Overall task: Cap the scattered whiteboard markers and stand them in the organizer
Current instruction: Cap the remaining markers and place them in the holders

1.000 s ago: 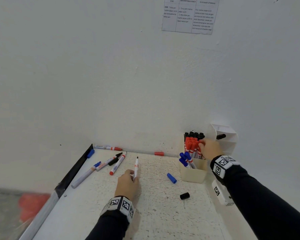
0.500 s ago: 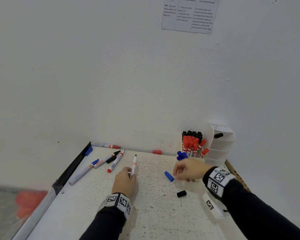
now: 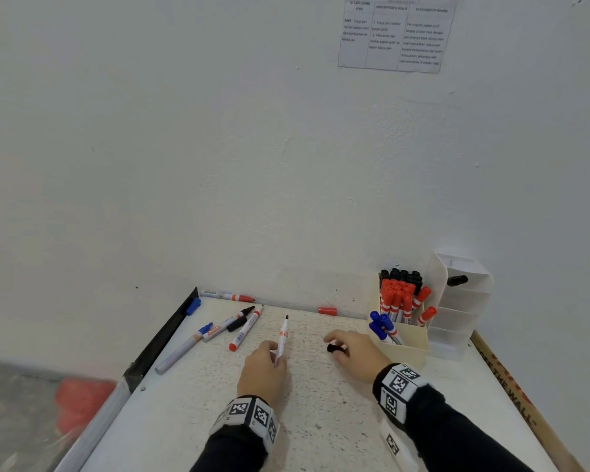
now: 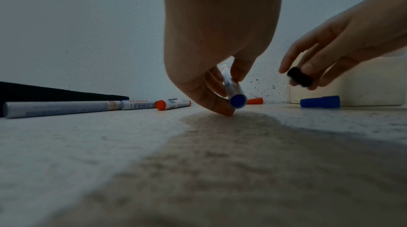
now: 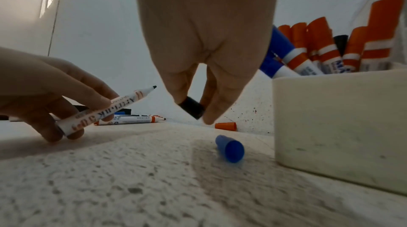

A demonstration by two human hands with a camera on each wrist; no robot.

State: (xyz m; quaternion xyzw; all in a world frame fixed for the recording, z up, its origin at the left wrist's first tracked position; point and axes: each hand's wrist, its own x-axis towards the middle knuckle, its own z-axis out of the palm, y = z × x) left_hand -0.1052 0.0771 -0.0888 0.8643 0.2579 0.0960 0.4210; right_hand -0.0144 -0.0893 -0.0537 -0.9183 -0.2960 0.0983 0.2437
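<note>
My left hand (image 3: 274, 353) grips an uncapped white marker (image 3: 282, 335) low over the table, black tip pointing away from me. In the left wrist view the left hand (image 4: 226, 95) holds that marker (image 4: 233, 90) by its blue-ended rear. My right hand (image 3: 338, 347) pinches a black cap (image 3: 332, 349) just right of the marker. The right wrist view shows the right hand (image 5: 195, 109), the black cap (image 5: 191, 109) between its fingertips, and the marker (image 5: 103, 110) to its left. The cream organizer (image 3: 402, 349) holds several capped red, black and blue markers.
A loose blue cap (image 5: 230, 149) lies under my right hand beside the organizer. A red cap (image 3: 327, 311) sits by the wall. Several markers (image 3: 246, 330) and caps lie at the table's far left. A white tiered holder (image 3: 464, 301) stands right of the organizer.
My right hand left the organizer, came down to the table, picked up the black cap and moved left toward the marker. My left hand kept holding the marker.
</note>
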